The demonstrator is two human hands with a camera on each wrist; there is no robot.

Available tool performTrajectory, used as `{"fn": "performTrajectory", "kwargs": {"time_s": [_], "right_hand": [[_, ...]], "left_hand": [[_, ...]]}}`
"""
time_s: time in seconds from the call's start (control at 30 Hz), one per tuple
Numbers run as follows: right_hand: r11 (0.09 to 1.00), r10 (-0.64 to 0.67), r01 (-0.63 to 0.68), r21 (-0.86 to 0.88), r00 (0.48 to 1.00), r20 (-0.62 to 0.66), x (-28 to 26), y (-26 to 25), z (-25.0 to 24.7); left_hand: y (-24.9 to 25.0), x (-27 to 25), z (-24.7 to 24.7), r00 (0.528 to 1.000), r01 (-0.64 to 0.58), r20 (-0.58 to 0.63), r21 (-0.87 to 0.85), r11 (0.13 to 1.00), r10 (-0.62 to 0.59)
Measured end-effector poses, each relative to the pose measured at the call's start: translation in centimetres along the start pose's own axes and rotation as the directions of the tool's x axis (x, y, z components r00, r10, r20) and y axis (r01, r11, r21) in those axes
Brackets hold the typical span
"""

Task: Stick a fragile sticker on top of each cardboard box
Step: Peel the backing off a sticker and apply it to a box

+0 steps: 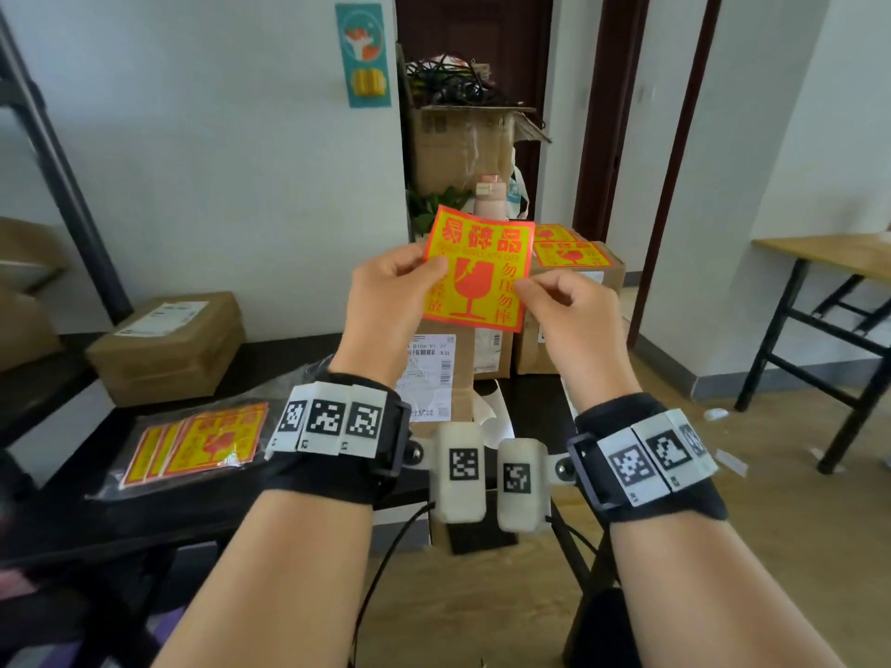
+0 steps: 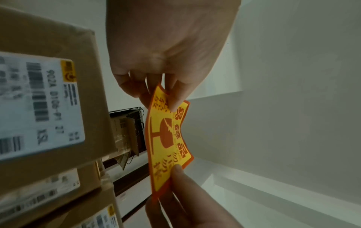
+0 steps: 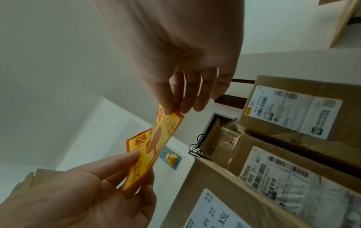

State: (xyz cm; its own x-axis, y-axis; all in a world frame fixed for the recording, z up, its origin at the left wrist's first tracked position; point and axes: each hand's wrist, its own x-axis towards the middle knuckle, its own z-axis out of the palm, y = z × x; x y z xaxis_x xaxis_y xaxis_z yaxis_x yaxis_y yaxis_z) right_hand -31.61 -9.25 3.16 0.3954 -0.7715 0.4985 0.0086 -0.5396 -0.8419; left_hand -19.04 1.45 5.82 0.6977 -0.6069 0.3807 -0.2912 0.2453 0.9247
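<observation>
I hold a yellow-and-orange fragile sticker (image 1: 477,272) (image 2: 168,138) (image 3: 152,145) upright in the air in front of me. My left hand (image 1: 385,291) (image 2: 164,92) pinches its left edge between thumb and fingers. My right hand (image 1: 554,311) (image 3: 175,108) pinches its right edge. Directly behind and below the sticker stands a cardboard box (image 1: 448,373) with a white shipping label. Further back right, a cardboard box (image 1: 578,282) carries a fragile sticker (image 1: 571,253) on its top. Another cardboard box (image 1: 173,344) sits at the left on the black table.
A clear bag of spare fragile stickers (image 1: 197,443) lies on the black table (image 1: 77,518) at my left. A tall open box (image 1: 463,147) full of cables stands by the dark door. A wooden table (image 1: 829,262) is at the right, wood floor below.
</observation>
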Motion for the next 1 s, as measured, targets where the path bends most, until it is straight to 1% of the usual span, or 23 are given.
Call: {"fn": "performTrajectory", "kwargs": {"time_s": [0.1,0.23,0.3,0.43,0.53,0.67,0.8,1.0], "right_hand": [[1.0,-0.017,0.016,0.009,1.0,0.027,1.1,-0.9,1.2],[0.999,-0.011,0.007,0.047,0.996,0.083,2.9,-1.8,3.0],[1.0,-0.006,0.004,0.023,0.995,0.104,3.8,-1.8,3.9],[0.999,0.02,-0.014,-0.042,0.99,0.142,5.2,-1.6,5.3],[0.993,0.039,-0.018,-0.12,0.984,0.172,5.5,-1.0,6.0],[0.971,0.029,0.013,-0.237,0.984,0.173,5.5,-0.5,6.3],[0.963,0.011,0.039,-0.266,0.983,0.183,5.6,-0.1,6.5],[0.954,-0.032,0.081,-0.29,0.985,0.17,5.5,0.3,6.9]], "left_hand": [[0.3,1.3,-1.7,1.0,0.007,0.009,0.011,1.0,-0.007],[0.7,3.2,-4.0,1.0,-0.002,0.012,0.088,0.996,0.001],[0.6,4.2,-4.8,1.0,-0.007,0.0,0.132,0.991,0.007],[-0.2,6.1,-6.0,0.997,0.063,-0.064,0.208,0.976,-0.051],[-1.0,6.7,-6.3,0.99,0.106,-0.121,0.241,0.965,-0.079],[-2.2,7.0,-6.1,0.987,0.137,-0.13,0.325,0.936,-0.099],[-3.0,7.0,-6.0,0.984,0.154,-0.141,0.346,0.925,-0.111],[-3.3,6.8,-6.1,0.988,0.121,-0.133,0.366,0.923,-0.077]]}}
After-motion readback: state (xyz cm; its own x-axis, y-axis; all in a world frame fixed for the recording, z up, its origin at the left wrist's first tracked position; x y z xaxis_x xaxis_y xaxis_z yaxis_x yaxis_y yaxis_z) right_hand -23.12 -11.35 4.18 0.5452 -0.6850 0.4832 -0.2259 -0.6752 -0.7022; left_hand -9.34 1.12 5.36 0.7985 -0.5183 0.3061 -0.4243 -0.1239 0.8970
